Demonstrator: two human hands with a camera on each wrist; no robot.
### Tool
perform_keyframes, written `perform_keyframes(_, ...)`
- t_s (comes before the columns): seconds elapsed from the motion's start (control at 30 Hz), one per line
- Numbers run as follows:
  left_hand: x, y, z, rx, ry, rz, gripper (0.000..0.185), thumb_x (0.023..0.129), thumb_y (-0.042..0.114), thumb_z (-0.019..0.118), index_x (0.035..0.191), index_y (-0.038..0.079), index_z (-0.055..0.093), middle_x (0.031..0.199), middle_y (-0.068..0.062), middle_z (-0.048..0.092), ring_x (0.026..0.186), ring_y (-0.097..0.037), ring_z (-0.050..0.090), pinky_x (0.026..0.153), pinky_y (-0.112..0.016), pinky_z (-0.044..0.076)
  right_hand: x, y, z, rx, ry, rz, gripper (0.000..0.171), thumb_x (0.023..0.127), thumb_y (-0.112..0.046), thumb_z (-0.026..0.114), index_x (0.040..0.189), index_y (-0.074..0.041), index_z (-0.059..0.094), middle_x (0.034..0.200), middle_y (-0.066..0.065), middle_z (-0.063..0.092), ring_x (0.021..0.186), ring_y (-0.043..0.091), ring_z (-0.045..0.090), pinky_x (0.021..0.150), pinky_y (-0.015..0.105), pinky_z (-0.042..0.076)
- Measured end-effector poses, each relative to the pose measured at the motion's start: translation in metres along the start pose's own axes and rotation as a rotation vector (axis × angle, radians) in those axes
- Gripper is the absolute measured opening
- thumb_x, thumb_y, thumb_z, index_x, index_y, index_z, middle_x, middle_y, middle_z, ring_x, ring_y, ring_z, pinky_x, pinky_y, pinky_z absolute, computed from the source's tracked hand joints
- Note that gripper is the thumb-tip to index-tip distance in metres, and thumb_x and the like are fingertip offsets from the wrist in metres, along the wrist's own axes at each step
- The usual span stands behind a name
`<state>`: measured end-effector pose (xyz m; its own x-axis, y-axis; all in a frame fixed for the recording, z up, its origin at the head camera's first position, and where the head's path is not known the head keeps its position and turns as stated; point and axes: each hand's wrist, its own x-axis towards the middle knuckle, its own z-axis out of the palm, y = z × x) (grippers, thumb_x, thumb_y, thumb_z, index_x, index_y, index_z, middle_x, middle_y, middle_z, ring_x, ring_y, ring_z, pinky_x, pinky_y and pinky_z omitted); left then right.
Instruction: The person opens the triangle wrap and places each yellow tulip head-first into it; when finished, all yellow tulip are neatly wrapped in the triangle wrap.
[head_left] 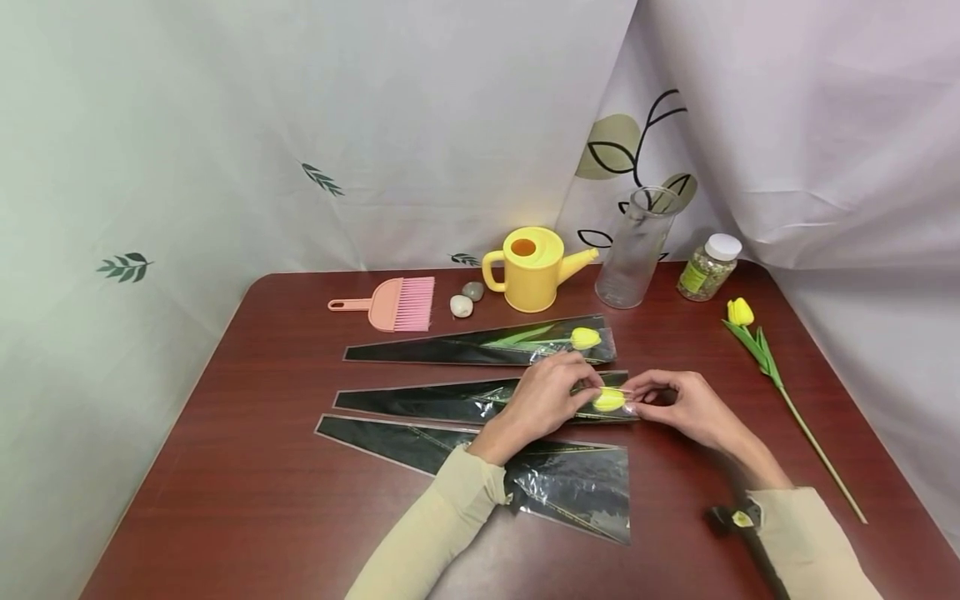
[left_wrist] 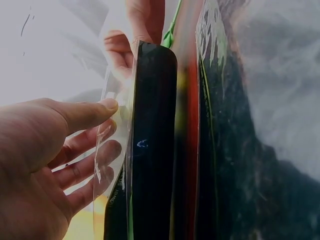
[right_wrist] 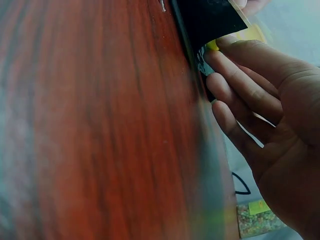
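- Left hand (head_left: 546, 392) and right hand (head_left: 678, 402) meet at the wide mouth of the middle sleeve (head_left: 465, 402), a long cone of black and clear film lying flat on the bench (head_left: 247, 492).
- Left hand: thumb and fingers pinch the clear film at the mouth; the left wrist view shows the thumb on the clear layer, drawn away from the black one. Right hand: fingers lightly curled, fingertips (right_wrist: 225, 75) on the film edge from the other side, seemingly holding it.
- The yellow tulip head (head_left: 609, 400) lies between the two hands, just inside the mouth, its stem running into the sleeve away from them.
- Judged progress: the sleeve beyond the hands (head_left: 480, 344) already holds a tulip (head_left: 585, 337); the middle one is loaded, its mouth under adjustment; the nearer sleeve (head_left: 540, 475), beneath the left forearm, looks unfilled.
- A bare tulip (head_left: 757, 342) lies unwrapped on the bench to the right of the right hand, so roughly half the wrapping seems left.
- Beyond the sleeves: a pink brush (head_left: 397, 303), two stones (head_left: 461, 305), a yellow watering can (head_left: 531, 268), a glass vase (head_left: 636, 247), a small jar (head_left: 708, 267).
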<state>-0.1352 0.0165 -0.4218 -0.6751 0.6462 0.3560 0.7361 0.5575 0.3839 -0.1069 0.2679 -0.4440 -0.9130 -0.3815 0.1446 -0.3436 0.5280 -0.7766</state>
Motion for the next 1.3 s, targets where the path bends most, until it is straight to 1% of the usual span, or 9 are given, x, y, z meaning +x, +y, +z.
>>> perform_keyframes(0.1,0.001,0.002,0.001,0.004,-0.003,0.005,0.009,0.09,0.029,0.073,0.096,0.022,0.075,0.091,0.013,0.06,0.088,-0.004,0.057,0.086,-0.019,0.044,-0.001,0.001,0.0,0.01,0.006,0.0,0.023,0.085,-0.008,0.077,0.106,-0.017,0.072,0.095,-0.007,0.07,0.08,0.011,0.066,0.069,0.025,0.053)
perform_keyframes(0.37,0.003,0.003,0.003,0.024,0.019,0.008,0.01,0.089,0.029,0.074,0.096,0.022,0.076,0.09,0.013,0.06,0.083,-0.002,0.054,0.072,-0.018,0.045,-0.004,0.0,-0.003,-0.014,0.036,-0.008,0.023,0.085,-0.008,0.077,0.107,-0.014,0.072,0.094,-0.006,0.071,0.079,0.012,0.066,0.068,0.025,0.053)
perform_keyframes(0.5,0.002,0.004,0.005,0.032,0.009,0.007,0.011,0.089,0.03,0.074,0.096,0.022,0.076,0.091,0.012,0.06,0.083,-0.004,0.054,0.072,-0.018,0.045,-0.018,-0.002,-0.011,-0.13,0.068,-0.032,0.018,0.086,-0.011,0.076,0.103,-0.016,0.072,0.09,-0.012,0.07,0.078,0.006,0.066,0.067,0.021,0.052)
perform_keyframes(0.6,0.001,0.003,0.005,0.045,-0.008,0.008,0.014,0.089,0.032,0.074,0.098,0.021,0.076,0.093,0.011,0.06,0.083,-0.006,0.053,0.072,-0.019,0.044,-0.033,-0.003,-0.024,-0.274,0.152,-0.029,0.013,0.086,-0.012,0.077,0.098,-0.017,0.073,0.084,-0.013,0.069,0.073,0.003,0.064,0.066,0.017,0.048)
perform_keyframes(0.73,0.0,0.003,0.001,0.075,0.001,0.003,0.018,0.089,0.033,0.074,0.101,0.021,0.076,0.095,0.009,0.06,0.087,-0.008,0.053,0.074,-0.021,0.045,-0.055,0.0,-0.052,-0.445,0.3,0.128,0.007,0.086,-0.016,0.076,0.093,-0.017,0.074,0.08,-0.005,0.07,0.064,0.009,0.058,0.057,0.023,0.041)
perform_keyframes(0.9,-0.008,0.012,-0.011,0.069,-0.028,0.008,0.021,0.089,0.034,0.073,0.105,0.02,0.075,0.096,0.009,0.061,0.088,-0.007,0.054,0.074,-0.02,0.046,-0.075,0.005,-0.085,-0.55,0.366,0.406,0.015,0.089,-0.025,0.068,0.098,-0.013,0.072,0.075,0.003,0.068,0.061,0.023,0.053,0.049,0.034,0.035)
perform_keyframes(0.97,-0.018,0.02,-0.015,0.078,-0.096,0.048,0.022,0.09,0.036,0.071,0.104,0.02,0.075,0.096,0.01,0.061,0.087,-0.006,0.054,0.073,-0.019,0.046,-0.081,0.009,-0.093,-0.559,0.37,0.481,0.02,0.09,-0.026,0.065,0.101,-0.011,0.071,0.077,0.005,0.068,0.065,0.031,0.057,0.049,0.038,0.036)
perform_keyframes(1.1,-0.043,0.036,-0.017,0.15,-0.244,0.16,0.024,0.089,0.042,0.071,0.099,0.021,0.074,0.09,0.011,0.059,0.081,-0.004,0.053,0.067,-0.017,0.046,-0.089,0.016,-0.103,-0.557,0.34,0.579,0.03,0.09,-0.028,0.064,0.11,-0.005,0.067,0.098,0.018,0.069,0.087,0.048,0.058,0.055,0.048,0.04)
perform_keyframes(1.3,-0.068,0.041,-0.009,0.26,-0.277,0.205,0.032,0.08,0.051,0.076,0.097,0.023,0.073,0.092,0.011,0.057,0.084,-0.005,0.052,0.065,-0.017,0.046,-0.09,0.028,-0.104,-0.529,0.239,0.665,0.046,0.091,-0.039,0.065,0.117,-0.001,0.064,0.117,0.034,0.057,0.093,0.058,0.051,0.054,0.051,0.04)
